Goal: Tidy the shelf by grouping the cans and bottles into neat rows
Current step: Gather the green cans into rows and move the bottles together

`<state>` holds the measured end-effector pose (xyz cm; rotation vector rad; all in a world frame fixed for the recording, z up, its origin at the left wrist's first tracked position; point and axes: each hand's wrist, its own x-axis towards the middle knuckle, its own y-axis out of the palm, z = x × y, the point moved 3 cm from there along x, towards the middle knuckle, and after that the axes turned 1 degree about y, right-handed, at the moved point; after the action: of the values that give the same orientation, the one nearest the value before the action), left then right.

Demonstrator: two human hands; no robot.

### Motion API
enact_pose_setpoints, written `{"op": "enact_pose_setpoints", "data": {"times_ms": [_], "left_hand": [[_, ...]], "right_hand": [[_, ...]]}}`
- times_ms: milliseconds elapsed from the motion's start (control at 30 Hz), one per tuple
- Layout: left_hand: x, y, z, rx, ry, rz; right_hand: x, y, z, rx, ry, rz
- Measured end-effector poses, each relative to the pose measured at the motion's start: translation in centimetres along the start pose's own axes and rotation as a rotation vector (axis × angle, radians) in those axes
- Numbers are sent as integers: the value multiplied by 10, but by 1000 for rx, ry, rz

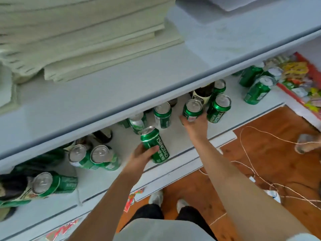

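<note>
Left hand [141,156] and right hand [195,123] each grip a green can [155,145].

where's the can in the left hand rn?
Head view, centre: the left hand holds a green can near the front edge of the lower shelf, below-left of the can held by the right hand.

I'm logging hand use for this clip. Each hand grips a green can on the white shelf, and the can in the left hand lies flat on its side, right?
Not quite. The head view shows the left hand gripping a green can that stands upright on the white shelf, top facing up, not flat on its side. The rest holds: the right hand grips another green can on the same shelf.
</note>
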<state>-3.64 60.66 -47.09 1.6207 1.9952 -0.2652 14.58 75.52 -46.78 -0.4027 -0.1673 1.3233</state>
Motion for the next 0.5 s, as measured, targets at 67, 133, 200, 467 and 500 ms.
{"op": "enact_pose_setpoints", "data": {"times_ms": [67,133,200,467,500], "left_hand": [[-10,5,10,-221,-92,24],[-17,9,15,-354,-134,13],[-23,12,17,-424,-131,-28],[-57,30,29,-580,-41,-107],[-61,30,32,-576,-27,-110]], "right_hand": [[5,4,-4,-5,-17,16],[7,1,-7,-24,-34,39],[6,-6,-6,-45,-80,78],[-39,-34,-24,27,109,395],[-46,-34,-26,64,130,431]]}}
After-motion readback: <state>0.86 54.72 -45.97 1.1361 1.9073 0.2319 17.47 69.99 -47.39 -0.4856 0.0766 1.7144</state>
